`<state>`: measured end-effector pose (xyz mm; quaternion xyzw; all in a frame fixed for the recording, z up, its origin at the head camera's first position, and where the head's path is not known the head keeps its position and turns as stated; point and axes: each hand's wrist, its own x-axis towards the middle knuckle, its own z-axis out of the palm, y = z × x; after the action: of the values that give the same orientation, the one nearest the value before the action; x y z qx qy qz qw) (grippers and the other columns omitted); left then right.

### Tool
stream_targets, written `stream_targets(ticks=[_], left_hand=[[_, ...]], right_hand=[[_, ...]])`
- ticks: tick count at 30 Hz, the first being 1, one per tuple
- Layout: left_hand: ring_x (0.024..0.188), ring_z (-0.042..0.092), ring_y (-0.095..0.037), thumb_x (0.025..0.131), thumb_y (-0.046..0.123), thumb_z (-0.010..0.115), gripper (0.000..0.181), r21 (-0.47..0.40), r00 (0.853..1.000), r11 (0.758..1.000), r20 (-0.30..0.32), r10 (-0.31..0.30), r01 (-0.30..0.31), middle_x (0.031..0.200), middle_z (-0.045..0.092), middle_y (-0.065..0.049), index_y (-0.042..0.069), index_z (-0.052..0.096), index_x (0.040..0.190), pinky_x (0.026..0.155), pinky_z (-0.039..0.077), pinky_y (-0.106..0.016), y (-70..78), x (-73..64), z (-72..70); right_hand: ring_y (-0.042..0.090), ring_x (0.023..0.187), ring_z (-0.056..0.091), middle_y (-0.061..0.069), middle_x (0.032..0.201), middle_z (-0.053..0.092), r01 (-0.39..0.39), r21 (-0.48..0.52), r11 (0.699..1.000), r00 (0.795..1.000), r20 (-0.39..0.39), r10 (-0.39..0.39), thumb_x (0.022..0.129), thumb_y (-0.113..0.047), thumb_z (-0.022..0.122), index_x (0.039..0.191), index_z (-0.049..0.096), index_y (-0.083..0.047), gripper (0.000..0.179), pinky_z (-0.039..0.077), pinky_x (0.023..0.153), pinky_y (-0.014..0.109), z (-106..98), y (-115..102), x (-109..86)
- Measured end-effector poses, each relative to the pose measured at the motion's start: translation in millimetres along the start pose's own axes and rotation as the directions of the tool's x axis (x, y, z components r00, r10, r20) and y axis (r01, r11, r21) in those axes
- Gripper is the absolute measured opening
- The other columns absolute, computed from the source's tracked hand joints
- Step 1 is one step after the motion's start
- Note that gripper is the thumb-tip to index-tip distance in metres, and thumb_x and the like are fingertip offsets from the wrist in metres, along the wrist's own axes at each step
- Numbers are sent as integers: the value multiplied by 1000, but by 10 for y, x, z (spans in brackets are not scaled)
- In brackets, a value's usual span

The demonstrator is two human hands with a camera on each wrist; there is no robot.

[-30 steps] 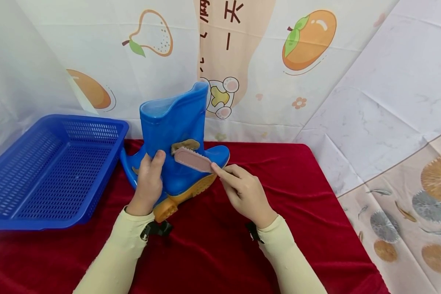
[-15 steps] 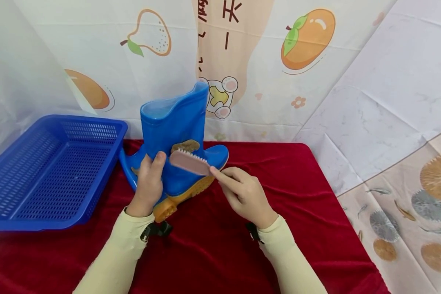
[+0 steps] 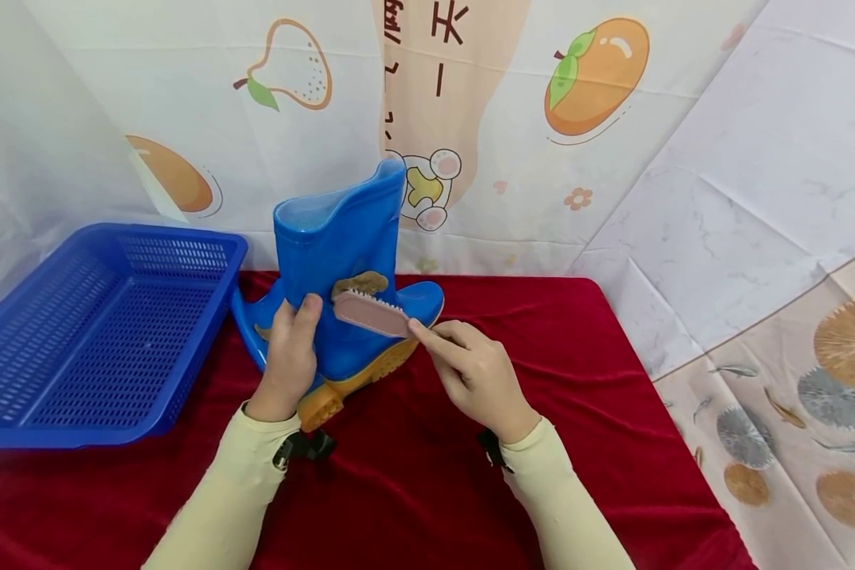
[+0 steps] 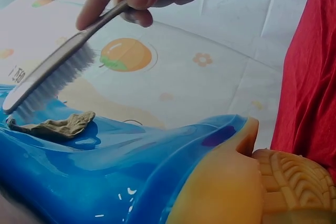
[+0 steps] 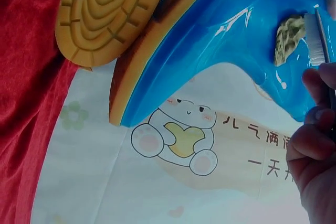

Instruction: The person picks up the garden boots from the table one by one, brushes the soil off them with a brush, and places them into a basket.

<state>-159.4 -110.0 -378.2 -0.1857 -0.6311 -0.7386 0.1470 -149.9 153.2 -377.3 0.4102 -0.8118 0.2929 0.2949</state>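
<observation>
My left hand (image 3: 288, 360) grips a glossy blue rain boot (image 3: 338, 245) with a yellow-brown sole, thumb in front; its other fingers are mostly hidden. The boot stands tilted, its opening upward. A lumpy brown patch like mud (image 3: 361, 282) clings to its side, also visible in the left wrist view. My right hand (image 3: 473, 376) holds a pinkish brush (image 3: 372, 313) by the handle, index finger stretched along it. In the left wrist view its white bristles (image 4: 60, 80) meet the edge of the mud (image 4: 63, 126).
A second blue boot (image 3: 252, 317) with a brown smear lies behind my left hand; its tread (image 5: 110, 19) appears in the right wrist view. An empty-looking blue plastic basket (image 3: 124, 348) stands at the left. Red cloth (image 3: 541, 348) covers the table, with a printed curtain (image 3: 499, 229) behind.
The brush has moved from over the mud down to its lower edge, turning so that its bristles show, then slightly up and right again. The left hand and boot stay almost still.
</observation>
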Motion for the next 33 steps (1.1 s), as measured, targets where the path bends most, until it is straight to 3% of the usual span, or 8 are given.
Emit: stream_targets(ticks=[6,11,15,20,23,28,33], left_hand=[[141,46,-25,105,52,50,74,-13,999,999,-17,-45,45,157,44,-11,10,27,161,122,31,-56,12,9,-12],[143,44,-26,105,52,52,76,-41,999,998,-14,-46,45,159,41,-15,9,26,161,122,30,-56,6,9,-10],[143,45,-25,105,51,52,75,-49,1000,998,-3,-27,27,156,45,-11,8,26,161,122,31,-52,9,1,-3],[124,56,-24,106,47,53,59,-25,1000,999,16,25,-25,127,61,-5,9,44,149,113,42,-36,5,-4,15],[118,56,-23,106,46,53,53,-17,998,998,32,54,-53,119,62,-3,10,48,145,111,41,-34,10,-3,34],[132,51,-25,107,46,52,63,-11,999,999,19,44,-44,139,57,-7,7,39,154,119,35,-41,1,-3,32],[142,45,-27,106,49,50,73,-14,1000,1000,-8,-7,7,155,45,-13,8,26,161,122,31,-55,7,-4,18]], right_hand=[[13,75,54,6,98,67,-60,-33,998,998,-1,60,97,0,67,144,63,-16,50,47,57,22,-30,51,-2],[12,70,52,5,100,68,-96,-49,994,995,-6,95,93,1,71,144,63,-16,54,45,55,22,-33,72,-3],[13,72,55,5,100,68,-33,-11,999,999,-29,32,92,2,71,143,63,-14,55,47,57,21,-39,48,1],[16,86,62,6,103,68,101,35,994,995,-1,-101,96,-1,68,144,62,-13,51,57,71,24,-43,-21,23],[17,91,63,6,105,68,109,26,994,994,18,-109,99,-4,66,145,62,-14,48,58,75,25,-33,-40,28],[16,83,61,6,99,68,58,4,998,998,-16,-58,97,-3,67,143,64,-15,48,57,68,24,-27,-11,15],[12,73,54,5,96,66,-2,4,1000,1000,-26,2,97,-2,66,143,64,-15,47,47,57,21,-39,31,-4]])
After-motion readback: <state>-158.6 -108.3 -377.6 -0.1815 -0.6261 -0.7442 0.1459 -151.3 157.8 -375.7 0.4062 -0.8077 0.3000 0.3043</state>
